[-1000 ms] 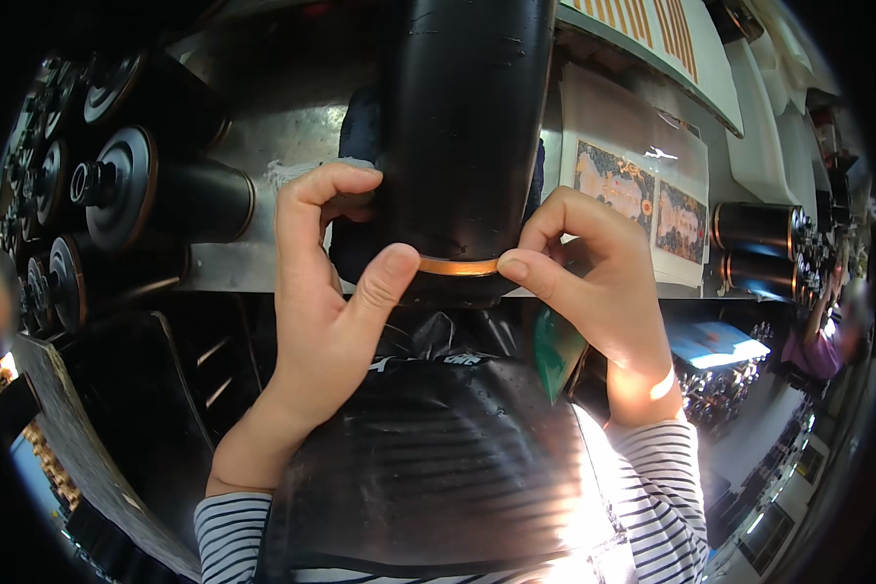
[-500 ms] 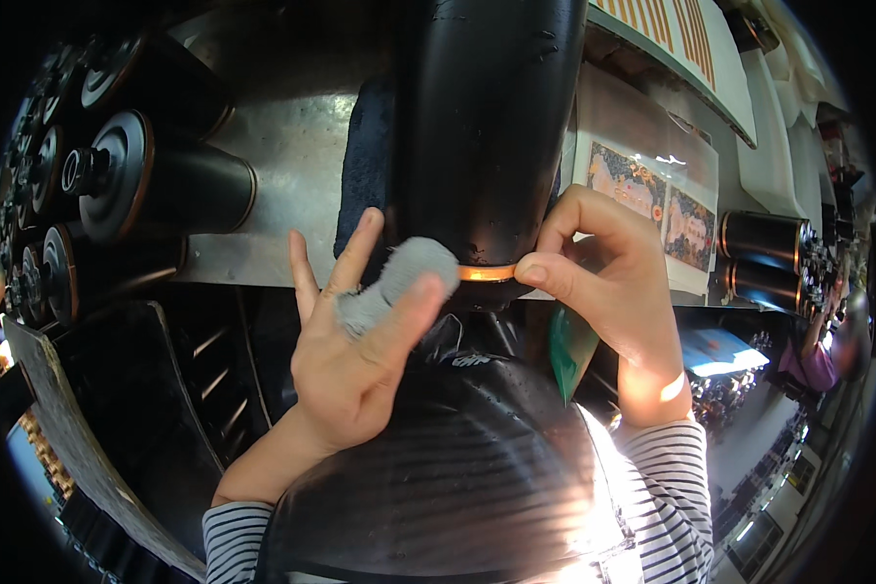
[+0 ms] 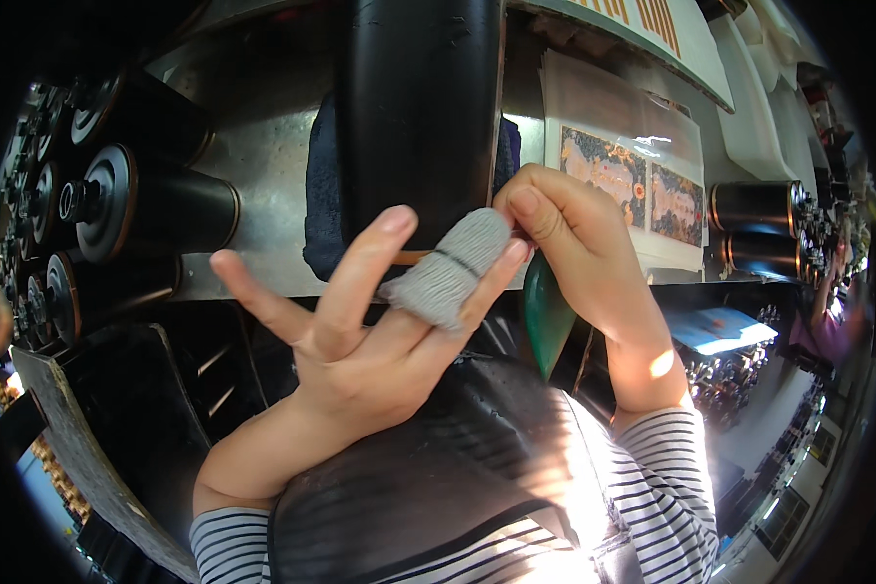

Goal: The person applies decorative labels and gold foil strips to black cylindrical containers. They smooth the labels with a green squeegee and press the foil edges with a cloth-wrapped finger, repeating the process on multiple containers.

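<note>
Fingers of your left hand (image 3: 360, 331), one in a grey knitted fingertip sleeve (image 3: 450, 269), have spread off the black film roll (image 3: 420, 117); your right hand (image 3: 579, 253) keeps pinching its orange edge strip (image 3: 411, 258).

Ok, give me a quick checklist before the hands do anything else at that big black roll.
1. Left hand free of the black roll: ok, fingers spread, palm open.
2. Grey knitted finger cover seated on a left finger: ok.
3. Right hand pinched at the roll's lower edge: ok; what it grips, cannot tell.
4. Orange strip at that edge lying flat: cannot tell, mostly hidden.
5. Green object under the right hand secure: cannot tell.
</note>
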A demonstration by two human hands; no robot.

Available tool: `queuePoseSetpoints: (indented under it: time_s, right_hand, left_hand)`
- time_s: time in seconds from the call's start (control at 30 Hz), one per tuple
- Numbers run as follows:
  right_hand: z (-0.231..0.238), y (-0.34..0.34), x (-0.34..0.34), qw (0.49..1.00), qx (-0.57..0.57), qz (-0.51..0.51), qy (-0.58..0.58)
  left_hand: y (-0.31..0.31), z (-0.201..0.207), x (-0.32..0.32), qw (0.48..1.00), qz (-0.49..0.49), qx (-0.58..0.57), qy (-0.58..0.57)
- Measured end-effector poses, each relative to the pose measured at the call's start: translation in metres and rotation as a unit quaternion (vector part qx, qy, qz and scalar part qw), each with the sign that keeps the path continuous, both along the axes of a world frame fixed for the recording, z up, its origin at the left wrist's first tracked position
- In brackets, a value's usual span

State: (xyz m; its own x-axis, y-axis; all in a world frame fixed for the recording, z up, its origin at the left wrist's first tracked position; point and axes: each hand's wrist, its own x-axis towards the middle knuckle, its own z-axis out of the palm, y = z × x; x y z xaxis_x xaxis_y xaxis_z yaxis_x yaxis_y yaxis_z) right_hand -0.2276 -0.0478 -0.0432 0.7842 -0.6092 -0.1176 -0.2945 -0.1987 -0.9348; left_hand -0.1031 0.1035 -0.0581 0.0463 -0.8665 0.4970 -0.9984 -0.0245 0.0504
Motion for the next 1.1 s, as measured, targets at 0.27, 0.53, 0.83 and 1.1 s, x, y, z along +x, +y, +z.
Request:
queuePoseSetpoints:
  time_s: [0.27, 0.53, 0.83, 1.1]
  right_hand:
    - [-0.003, 0.000, -0.010, 0.997, 0.077, 0.000, -0.015]
    - [0.001, -0.005, -0.003, 0.992, 0.123, 0.036, -0.001]
    - [-0.015, -0.006, -0.009, 0.993, 0.104, 0.013, -0.057]
    - [-0.005, -0.005, -0.002, 0.993, 0.111, 0.023, -0.014]
  left_hand:
    - [-0.023, -0.004, 0.026, 0.984, 0.038, -0.025, 0.173]
    - [0.034, -0.017, 0.015, 0.967, 0.065, 0.039, 0.243]
    - [-0.003, -0.008, -0.009, 1.000, -0.015, -0.008, -0.024]
    - [0.000, -0.024, 0.033, 0.942, 0.107, 0.052, 0.314]
